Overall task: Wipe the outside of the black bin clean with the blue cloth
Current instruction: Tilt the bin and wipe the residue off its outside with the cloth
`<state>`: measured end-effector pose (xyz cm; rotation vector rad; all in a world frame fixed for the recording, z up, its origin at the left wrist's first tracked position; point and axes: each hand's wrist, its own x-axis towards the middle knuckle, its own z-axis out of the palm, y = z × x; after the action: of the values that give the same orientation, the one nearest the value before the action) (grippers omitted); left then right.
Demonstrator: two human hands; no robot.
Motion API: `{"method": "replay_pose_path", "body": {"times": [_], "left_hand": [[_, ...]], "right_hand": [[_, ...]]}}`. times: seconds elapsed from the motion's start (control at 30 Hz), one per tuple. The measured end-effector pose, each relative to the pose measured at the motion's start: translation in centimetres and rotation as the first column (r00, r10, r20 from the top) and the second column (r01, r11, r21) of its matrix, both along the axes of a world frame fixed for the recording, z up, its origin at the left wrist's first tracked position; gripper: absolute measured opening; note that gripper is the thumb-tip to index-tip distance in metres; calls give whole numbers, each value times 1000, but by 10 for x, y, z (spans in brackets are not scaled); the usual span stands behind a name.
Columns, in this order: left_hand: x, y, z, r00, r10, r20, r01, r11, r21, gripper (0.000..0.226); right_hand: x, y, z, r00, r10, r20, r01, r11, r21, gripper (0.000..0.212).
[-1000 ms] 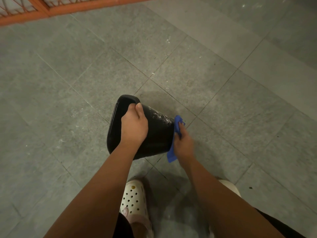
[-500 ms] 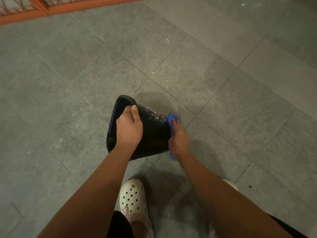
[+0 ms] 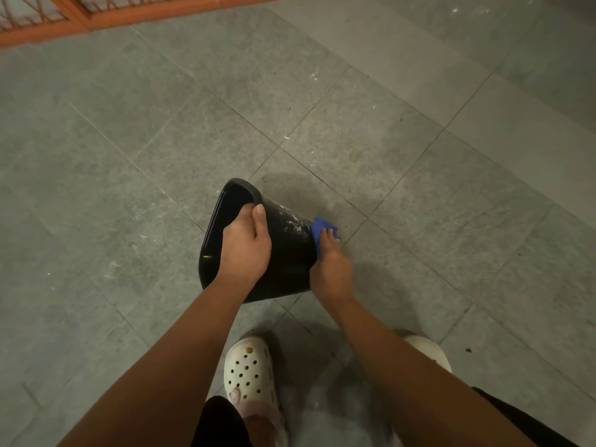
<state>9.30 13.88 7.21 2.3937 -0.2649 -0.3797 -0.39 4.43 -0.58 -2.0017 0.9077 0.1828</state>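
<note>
The black bin (image 3: 290, 250) lies tipped on its side on the grey tiled floor, its open mouth to the left and its base to the right. White smears mark its upper side. My left hand (image 3: 245, 250) grips the rim, fingers curled over the edge into the mouth. My right hand (image 3: 330, 269) holds the blue cloth (image 3: 321, 230) against the base end of the bin. Most of the cloth is hidden behind the hand and the bin.
Grey floor tiles spread all around. My two white clogs stand just below the bin, one (image 3: 250, 369) under the arms and one (image 3: 429, 350) at the right. An orange metal gate frame (image 3: 135, 17) runs along the top left.
My right hand has slid the cloth up along the bin's base end, away from me. The left hand keeps its grip on the rim; the bin has barely shifted.
</note>
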Motion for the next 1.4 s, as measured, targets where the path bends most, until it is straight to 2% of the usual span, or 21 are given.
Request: {"method": "replay_pose_path", "body": {"times": [0.17,0.23,0.37,0.57,0.83,1.0,1.07,1.23,1.3,1.4], "left_hand": [[-2,8,-1,999,-18,-36,18,1000,-10,37],[-4,9,-1,1000,3,-11,-3,1000,-21,36],[-9,9,-1,1000,14,-1,-14,1000,-26,33],[-9,16,-2,1000,17,4,-17,999,-32,34],[-11,16,-3,1000,10,12,-9,998,-57,31],[-10,16,-3,1000,-24,13,25,998,-63,30],[-11,15,-3,999,-34,20,35,997,-68,33],[-11,16,-2,1000,-18,12,19,997,-74,36],[-9,18,-3,1000,-9,21,10,998,-60,34],[-7,19,-3,1000,7,20,-6,999,-42,34]], "right_hand": [[4,-2,1,987,96,127,-95,995,-11,66],[4,-11,-5,990,113,90,-112,994,-12,65],[-5,-12,-8,999,46,-4,-46,999,6,65],[5,10,2,980,81,183,-72,996,-54,62],[-1,-7,-6,998,62,-2,-62,998,-23,64],[7,6,1,985,87,147,-79,995,-55,62],[10,-4,-3,986,97,138,-91,995,-43,62],[-4,-20,-13,992,84,-92,-82,996,24,67],[-4,-11,-8,993,78,-86,-78,997,4,66],[5,3,0,995,103,14,-102,993,-57,65]]}}
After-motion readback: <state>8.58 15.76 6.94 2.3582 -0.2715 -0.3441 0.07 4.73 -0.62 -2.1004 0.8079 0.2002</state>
